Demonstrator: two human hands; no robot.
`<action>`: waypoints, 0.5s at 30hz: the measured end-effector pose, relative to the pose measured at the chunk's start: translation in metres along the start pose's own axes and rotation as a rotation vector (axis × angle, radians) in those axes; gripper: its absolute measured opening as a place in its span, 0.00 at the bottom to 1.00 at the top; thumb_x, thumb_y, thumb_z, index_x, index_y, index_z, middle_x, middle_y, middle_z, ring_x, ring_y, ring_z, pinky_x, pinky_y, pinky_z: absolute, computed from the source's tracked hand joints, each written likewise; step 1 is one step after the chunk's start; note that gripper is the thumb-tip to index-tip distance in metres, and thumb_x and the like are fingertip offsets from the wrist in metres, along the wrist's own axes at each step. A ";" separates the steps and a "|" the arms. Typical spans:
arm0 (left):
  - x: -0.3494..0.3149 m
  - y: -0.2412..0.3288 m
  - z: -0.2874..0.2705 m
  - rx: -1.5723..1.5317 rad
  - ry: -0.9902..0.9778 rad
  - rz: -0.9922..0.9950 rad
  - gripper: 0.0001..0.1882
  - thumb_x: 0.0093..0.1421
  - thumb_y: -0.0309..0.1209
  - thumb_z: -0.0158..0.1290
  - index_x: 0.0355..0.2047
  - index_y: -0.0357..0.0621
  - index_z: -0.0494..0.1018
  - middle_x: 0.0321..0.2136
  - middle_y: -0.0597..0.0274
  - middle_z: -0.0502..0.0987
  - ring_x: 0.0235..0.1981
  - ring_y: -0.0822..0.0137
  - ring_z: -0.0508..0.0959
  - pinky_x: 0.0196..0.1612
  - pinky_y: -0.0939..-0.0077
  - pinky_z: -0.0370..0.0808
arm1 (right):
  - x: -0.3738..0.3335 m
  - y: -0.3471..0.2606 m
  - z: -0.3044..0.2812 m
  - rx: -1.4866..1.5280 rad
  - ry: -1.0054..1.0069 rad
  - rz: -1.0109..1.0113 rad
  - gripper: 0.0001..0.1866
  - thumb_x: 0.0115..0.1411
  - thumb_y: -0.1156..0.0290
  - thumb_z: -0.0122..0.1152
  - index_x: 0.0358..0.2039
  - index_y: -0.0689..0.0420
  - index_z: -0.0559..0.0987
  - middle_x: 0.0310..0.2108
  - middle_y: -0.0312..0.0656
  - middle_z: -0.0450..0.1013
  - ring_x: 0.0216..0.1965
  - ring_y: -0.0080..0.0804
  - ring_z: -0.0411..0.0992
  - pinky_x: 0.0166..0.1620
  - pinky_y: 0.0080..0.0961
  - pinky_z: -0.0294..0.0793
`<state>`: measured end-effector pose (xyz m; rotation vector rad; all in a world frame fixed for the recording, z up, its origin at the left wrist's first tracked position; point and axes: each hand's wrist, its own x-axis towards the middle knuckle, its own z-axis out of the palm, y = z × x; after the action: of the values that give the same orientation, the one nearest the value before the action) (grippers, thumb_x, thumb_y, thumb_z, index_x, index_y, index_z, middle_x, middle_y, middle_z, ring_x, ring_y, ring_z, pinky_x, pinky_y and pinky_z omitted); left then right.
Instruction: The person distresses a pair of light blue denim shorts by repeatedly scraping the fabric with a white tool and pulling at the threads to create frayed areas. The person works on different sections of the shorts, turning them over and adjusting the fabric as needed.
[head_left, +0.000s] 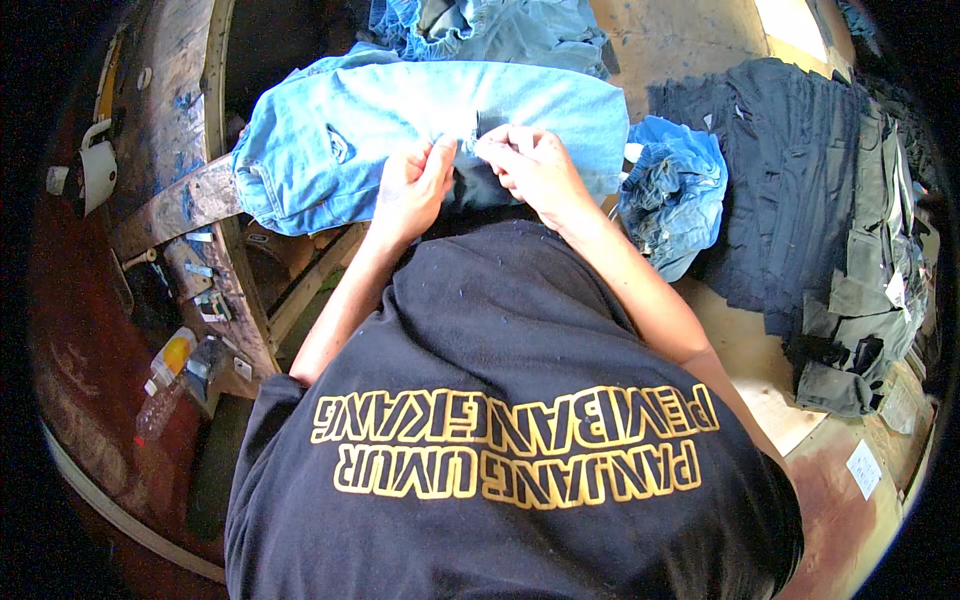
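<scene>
A light blue denim garment (300, 150) lies stretched from left to right in front of my body. My left hand (415, 190) is closed in a pinch at the middle of its near edge. Close beside it, my right hand (538, 168) pinches the same edge with thumb and forefinger. A short bit of blue cloth shows between the fingertips, and a small dark patch (491, 121) sits just beyond them. An oval stitched or cut mark (338, 145) is on the garment's left part. Whether a small item is also inside the fingers is hidden.
More blue denim (500, 35) is heaped behind the garment. A gathered blue denim piece (675, 190) lies to the right, then a stack of black cloth (775, 180) and grey pieces (880, 270). At the left are a wooden frame (190, 205), a white container (97, 178) and plastic bottles (170, 362).
</scene>
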<state>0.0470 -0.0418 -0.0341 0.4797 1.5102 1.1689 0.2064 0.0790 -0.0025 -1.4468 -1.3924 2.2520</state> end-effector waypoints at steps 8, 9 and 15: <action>-0.009 0.026 -0.030 0.623 0.374 0.506 0.12 0.70 0.30 0.61 0.30 0.40 0.75 0.18 0.61 0.72 0.19 0.71 0.70 0.27 0.72 0.70 | -0.007 -0.007 0.009 -0.516 0.289 -0.584 0.10 0.71 0.66 0.65 0.44 0.58 0.86 0.32 0.36 0.80 0.26 0.21 0.74 0.30 0.21 0.74; -0.009 0.028 -0.035 0.636 0.478 0.533 0.07 0.65 0.26 0.65 0.33 0.41 0.78 0.21 0.58 0.75 0.21 0.67 0.72 0.29 0.71 0.72 | -0.002 -0.012 0.009 -0.660 0.297 -0.762 0.10 0.69 0.66 0.66 0.45 0.55 0.87 0.40 0.40 0.84 0.35 0.30 0.81 0.40 0.27 0.81; -0.010 0.023 -0.040 0.961 0.363 0.574 0.22 0.55 0.31 0.70 0.49 0.46 0.79 0.47 0.56 0.79 0.50 0.47 0.77 0.56 0.56 0.73 | 0.036 -0.028 0.016 -1.084 0.108 -0.940 0.11 0.63 0.63 0.69 0.45 0.45 0.88 0.39 0.34 0.78 0.43 0.38 0.80 0.45 0.37 0.82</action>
<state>0.0075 -0.0560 -0.0135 1.4796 2.3176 0.8929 0.1650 0.1044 -0.0035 -0.6582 -2.6370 0.8077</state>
